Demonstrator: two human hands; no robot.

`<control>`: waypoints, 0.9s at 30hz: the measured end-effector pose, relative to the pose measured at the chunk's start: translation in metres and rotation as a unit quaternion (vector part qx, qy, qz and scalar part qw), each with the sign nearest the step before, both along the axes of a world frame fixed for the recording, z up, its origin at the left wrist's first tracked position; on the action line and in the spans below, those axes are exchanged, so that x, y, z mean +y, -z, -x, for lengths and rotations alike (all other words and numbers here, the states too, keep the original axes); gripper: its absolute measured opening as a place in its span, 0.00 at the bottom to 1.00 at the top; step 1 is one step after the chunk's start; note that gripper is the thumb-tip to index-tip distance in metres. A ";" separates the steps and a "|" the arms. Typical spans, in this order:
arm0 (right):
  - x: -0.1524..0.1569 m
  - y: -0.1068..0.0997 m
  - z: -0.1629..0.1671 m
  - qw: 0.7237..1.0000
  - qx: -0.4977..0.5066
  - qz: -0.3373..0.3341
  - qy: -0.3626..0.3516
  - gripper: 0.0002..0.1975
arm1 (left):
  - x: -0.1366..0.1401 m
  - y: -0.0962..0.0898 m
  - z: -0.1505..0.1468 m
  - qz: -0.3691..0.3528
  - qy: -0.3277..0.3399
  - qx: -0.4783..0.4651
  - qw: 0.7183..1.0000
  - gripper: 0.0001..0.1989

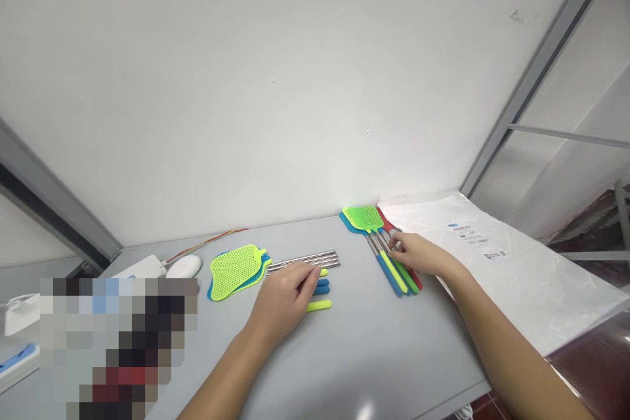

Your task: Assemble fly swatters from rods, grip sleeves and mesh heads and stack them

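Note:
My left hand [290, 292] lies over several loose yellow-green and blue handles [319, 306], with its fingers bent and partly hidden under it. Just beyond its knuckles lie several bare metal rods [315, 257]. To its left, a perforated yellow-green fly swatter head [236, 272] rests on top of a blue one. My right hand [416, 252] is at the metal shafts of a pile of fly swatters [391, 272], with thumb and forefinger apart. That pile has blue, yellow-green, green and red pieces, heads pointing to the wall.
A white plastic bag [472, 236] with a printed label covers the table's right side. At the left are a round white object [184, 267], a white power strip [150, 267] with coloured wires, and a blurred-out patch. A pale wall [305, 92] closes off the back.

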State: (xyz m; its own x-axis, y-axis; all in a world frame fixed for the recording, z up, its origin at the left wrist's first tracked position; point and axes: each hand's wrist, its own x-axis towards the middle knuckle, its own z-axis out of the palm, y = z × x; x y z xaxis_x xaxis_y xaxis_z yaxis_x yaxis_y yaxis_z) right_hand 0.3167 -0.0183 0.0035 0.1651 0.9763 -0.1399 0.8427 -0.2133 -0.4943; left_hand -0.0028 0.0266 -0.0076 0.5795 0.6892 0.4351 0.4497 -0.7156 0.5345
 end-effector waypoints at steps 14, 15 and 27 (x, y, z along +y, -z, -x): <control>0.002 -0.001 0.030 0.991 -0.109 -0.075 0.026 0.16 | 0.055 -0.027 -0.007 -0.016 -0.108 0.031 0.994 0.21; 0.002 0.001 0.038 0.988 -0.122 -0.090 0.031 0.16 | 0.055 -0.027 -0.007 -0.015 -0.110 0.038 0.993 0.21; -0.025 0.040 0.123 0.932 -0.161 -0.231 -0.229 0.16 | 0.024 -0.026 0.060 -0.016 -0.213 0.283 0.935 0.25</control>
State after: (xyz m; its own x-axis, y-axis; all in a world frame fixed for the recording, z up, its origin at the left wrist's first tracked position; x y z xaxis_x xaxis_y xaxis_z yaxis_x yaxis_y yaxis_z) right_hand 0.1938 -0.0432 -0.0361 -0.3219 0.8986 0.2981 0.9138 0.3773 -0.1505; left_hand -0.0625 0.0505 0.0187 0.3989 0.9019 0.1656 0.9019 -0.4185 0.1068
